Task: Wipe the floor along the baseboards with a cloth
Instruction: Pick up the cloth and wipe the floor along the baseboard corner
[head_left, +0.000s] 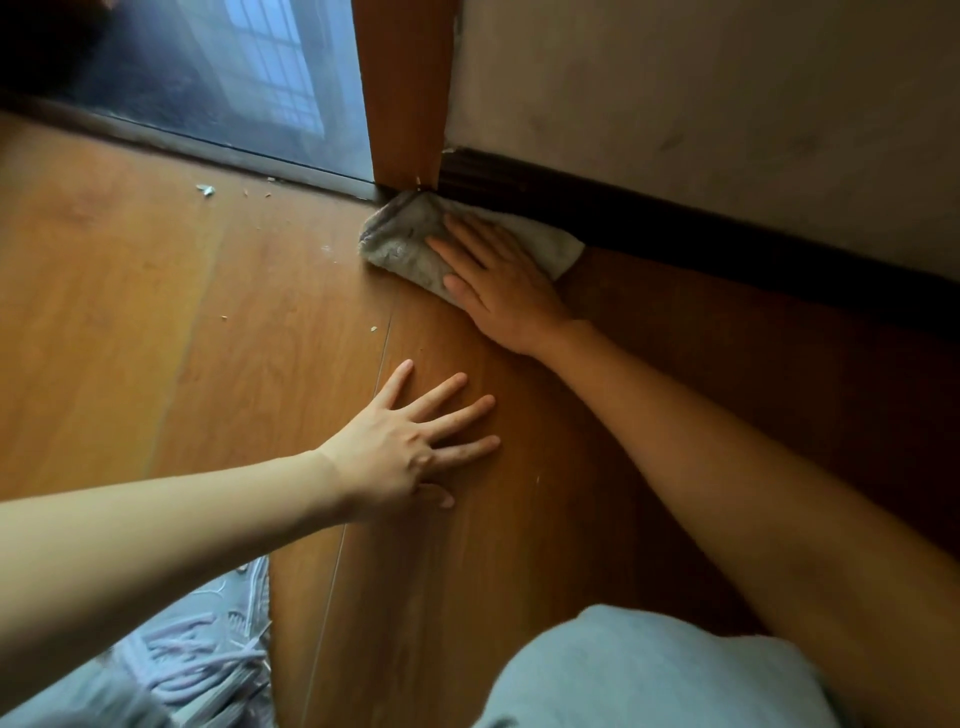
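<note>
Right hand, fingers flat and together, presses cloth into corner beside baseboard; left hand splayed on floor. Keep cloth edge tight against baseboard.

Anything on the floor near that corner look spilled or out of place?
Yes: pale crumbs and flakes lie scattered on the wood floor left of the cloth, not yet wiped. The cloth itself looks grey with dirt.

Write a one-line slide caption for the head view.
Right hand presses a grey cloth into the corner by the dark baseboard; left hand braces flat on the floor.
</note>
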